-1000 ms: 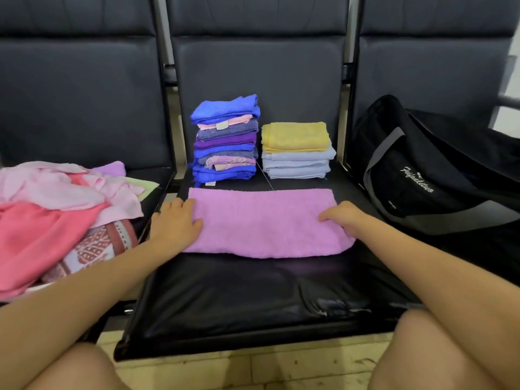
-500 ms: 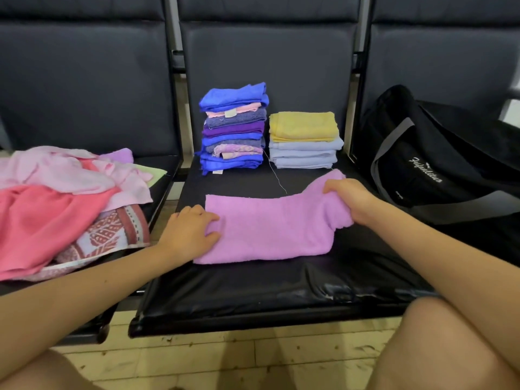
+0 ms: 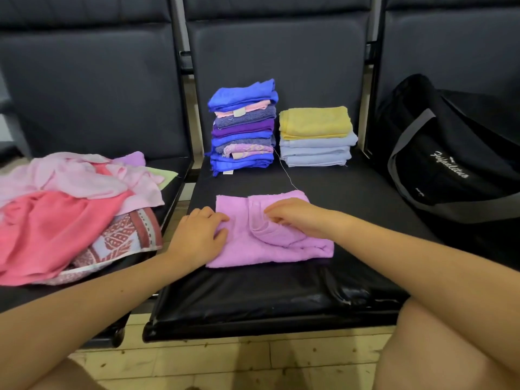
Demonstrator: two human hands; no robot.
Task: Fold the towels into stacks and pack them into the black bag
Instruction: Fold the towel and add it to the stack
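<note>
A lilac towel (image 3: 270,243) lies folded over on the middle seat. My left hand (image 3: 199,235) rests on its left edge with loosely bent fingers. My right hand (image 3: 295,215) lies on the folded-over flap, fingers curled into the cloth. Behind stand two folded stacks: a tall blue and purple stack (image 3: 243,128) and a lower stack (image 3: 316,136) topped by a yellow towel. The black bag (image 3: 439,153) sits on the right seat.
A loose heap of pink and patterned towels (image 3: 70,212) covers the left seat. A loose thread trails from the stacks toward the lilac towel. Metal bars separate the seats. My knees are at the bottom corners, over a tiled floor.
My right hand has carried the towel's right end over to the left, halving its length. My left hand stayed on the left edge. The camera dipped slightly.
</note>
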